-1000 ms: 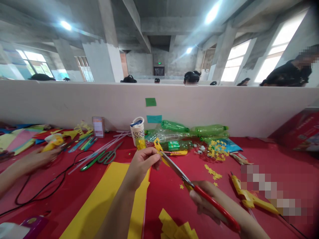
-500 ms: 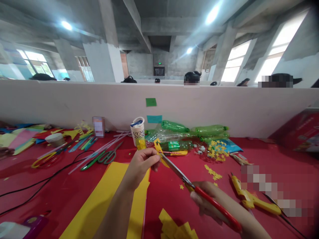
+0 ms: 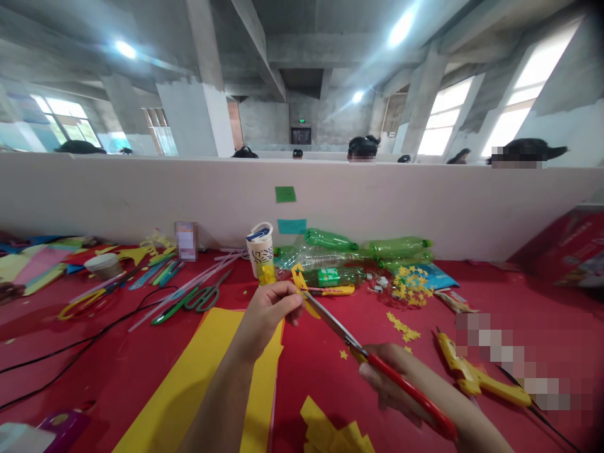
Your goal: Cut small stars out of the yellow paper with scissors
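My left hand (image 3: pixel 276 308) pinches a small cut strip of yellow paper (image 3: pixel 299 278) in the middle of the view. Red-handled scissors (image 3: pixel 406 384) are gripped in my right hand (image 3: pixel 391 374), their blades pointing up and left and meeting the strip beside my left fingertips. Under my left forearm lie large yellow sheets (image 3: pixel 189 390). Yellow paper pieces (image 3: pixel 330 431) rest at the bottom centre. Small yellow stars (image 3: pixel 403 327) lie on the red table to the right, with a bigger pile of stars (image 3: pixel 413 286) behind them.
Green bottles (image 3: pixel 396 246), a white cup (image 3: pixel 260 251) and a yellow cutter (image 3: pixel 337 290) stand or lie towards the white partition (image 3: pixel 141 195). At right is a yellow glue gun (image 3: pixel 472 374). Green scissors (image 3: pixel 207 297), straws and black cables (image 3: pixel 94 336) lie left. A person's hand (image 3: pixel 10 289) shows far left.
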Tool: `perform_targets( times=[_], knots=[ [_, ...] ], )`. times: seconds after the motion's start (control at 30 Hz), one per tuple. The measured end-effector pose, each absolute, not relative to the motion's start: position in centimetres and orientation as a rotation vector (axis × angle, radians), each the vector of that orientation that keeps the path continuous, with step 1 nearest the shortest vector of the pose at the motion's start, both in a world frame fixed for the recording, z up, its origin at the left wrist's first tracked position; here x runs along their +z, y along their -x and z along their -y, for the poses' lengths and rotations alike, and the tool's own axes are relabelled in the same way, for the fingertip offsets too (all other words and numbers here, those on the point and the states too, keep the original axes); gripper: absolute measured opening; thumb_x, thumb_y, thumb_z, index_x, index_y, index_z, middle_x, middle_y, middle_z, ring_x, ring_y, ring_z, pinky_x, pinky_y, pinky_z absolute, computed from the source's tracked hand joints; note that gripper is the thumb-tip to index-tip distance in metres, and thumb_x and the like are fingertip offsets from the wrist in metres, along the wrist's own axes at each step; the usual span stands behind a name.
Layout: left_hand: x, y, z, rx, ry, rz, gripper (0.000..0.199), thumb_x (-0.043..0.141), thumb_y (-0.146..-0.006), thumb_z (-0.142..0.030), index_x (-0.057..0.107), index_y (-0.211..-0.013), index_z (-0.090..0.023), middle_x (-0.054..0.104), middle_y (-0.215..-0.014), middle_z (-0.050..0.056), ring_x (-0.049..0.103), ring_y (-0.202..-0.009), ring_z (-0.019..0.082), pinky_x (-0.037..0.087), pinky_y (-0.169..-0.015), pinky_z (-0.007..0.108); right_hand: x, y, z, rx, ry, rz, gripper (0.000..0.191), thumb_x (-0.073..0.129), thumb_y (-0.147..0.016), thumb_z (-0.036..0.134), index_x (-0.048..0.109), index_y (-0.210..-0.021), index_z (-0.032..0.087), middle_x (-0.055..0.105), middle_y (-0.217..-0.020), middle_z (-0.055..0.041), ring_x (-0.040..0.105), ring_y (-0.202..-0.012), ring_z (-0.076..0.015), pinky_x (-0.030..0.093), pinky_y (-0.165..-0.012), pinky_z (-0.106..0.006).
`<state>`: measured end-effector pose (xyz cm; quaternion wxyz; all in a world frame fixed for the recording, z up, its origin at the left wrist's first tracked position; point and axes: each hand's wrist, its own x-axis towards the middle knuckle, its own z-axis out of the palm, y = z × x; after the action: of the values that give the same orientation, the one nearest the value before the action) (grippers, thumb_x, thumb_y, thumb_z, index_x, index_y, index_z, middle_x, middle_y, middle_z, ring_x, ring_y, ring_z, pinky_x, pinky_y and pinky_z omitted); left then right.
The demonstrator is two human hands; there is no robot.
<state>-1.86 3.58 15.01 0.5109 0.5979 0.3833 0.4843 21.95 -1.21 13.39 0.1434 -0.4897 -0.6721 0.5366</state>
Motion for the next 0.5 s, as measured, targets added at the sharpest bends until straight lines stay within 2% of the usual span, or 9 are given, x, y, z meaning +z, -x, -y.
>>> perform_targets(
  times=[0.07, 0.13, 0.2, 0.3, 0.4, 0.5],
  knots=[
    [14.91, 1.87, -3.67, 1.168, -1.455, -0.929, 0.019, 0.054, -0.081, -0.022, 0.056, -0.063, -0.016, 0.051, -0.056, -0.002, 0.046, -0.053, 0.010, 0.038, -0.053, 0.022, 13.46, -21.96, 1.23, 1.549, 1.429, 1.930, 0.050, 0.049, -0.076, 0.068, 0.039, -0.067, 0.020, 0.045, -0.053, 0.0046, 0.036, -0.033, -0.0034, 0.024, -0.028, -0.014],
    [14.83, 1.86, -3.75, 1.216, -1.492, -0.938, 0.019, 0.054, -0.081, -0.021, 0.056, -0.063, -0.017, 0.053, -0.063, -0.001, 0.049, -0.062, 0.012, 0.040, -0.061, 0.022, 13.45, -21.99, 1.32, 1.545, 1.447, 1.923, 0.050, 0.047, -0.077, 0.069, 0.040, -0.069, 0.020, 0.045, -0.054, 0.0047, 0.035, -0.033, -0.0032, 0.024, -0.029, -0.014],
    [14.78, 1.81, -3.83, 1.294, -1.528, -0.951, 0.017, 0.056, -0.080, -0.021, 0.057, -0.064, -0.017, 0.057, -0.082, 0.002, 0.053, -0.085, 0.015, 0.040, -0.076, 0.024, 13.38, -21.99, 1.48, 1.548, 1.453, 1.900, 0.050, 0.046, -0.077, 0.070, 0.041, -0.071, 0.020, 0.044, -0.055, 0.0052, 0.034, -0.034, -0.0032, 0.023, -0.031, -0.015],
    [14.75, 1.66, -3.90, 1.345, -1.537, -0.935, 0.014, 0.056, -0.080, -0.020, 0.058, -0.066, -0.017, 0.053, -0.110, 0.004, 0.044, -0.113, 0.021, 0.032, -0.095, 0.028, 13.29, -21.94, 1.74, 1.555, 1.441, 1.840, 0.050, 0.047, -0.076, 0.069, 0.041, -0.073, 0.020, 0.042, -0.054, 0.0065, 0.032, -0.034, -0.0029, 0.022, -0.032, -0.017],
    [14.73, 1.45, -3.94, 1.329, -1.538, -0.886, 0.017, 0.053, -0.082, -0.020, 0.058, -0.066, -0.017, 0.052, -0.116, 0.005, 0.045, -0.113, 0.022, 0.031, -0.096, 0.031, 13.35, -21.86, 1.87, 1.545, 1.447, 1.811, 0.051, 0.048, -0.075, 0.070, 0.041, -0.072, 0.020, 0.041, -0.054, 0.0070, 0.032, -0.034, -0.0024, 0.022, -0.033, -0.017],
    [14.64, 1.26, -3.98, 1.351, -1.571, -0.903, 0.018, 0.053, -0.083, -0.021, 0.057, -0.066, -0.018, 0.056, -0.100, 0.004, 0.049, -0.102, 0.020, 0.032, -0.092, 0.031, 13.52, -21.71, 1.82, 1.560, 1.424, 1.825, 0.054, 0.047, -0.074, 0.073, 0.039, -0.070, 0.020, 0.041, -0.052, 0.0074, 0.032, -0.034, -0.0025, 0.023, -0.034, -0.017]
  ],
)
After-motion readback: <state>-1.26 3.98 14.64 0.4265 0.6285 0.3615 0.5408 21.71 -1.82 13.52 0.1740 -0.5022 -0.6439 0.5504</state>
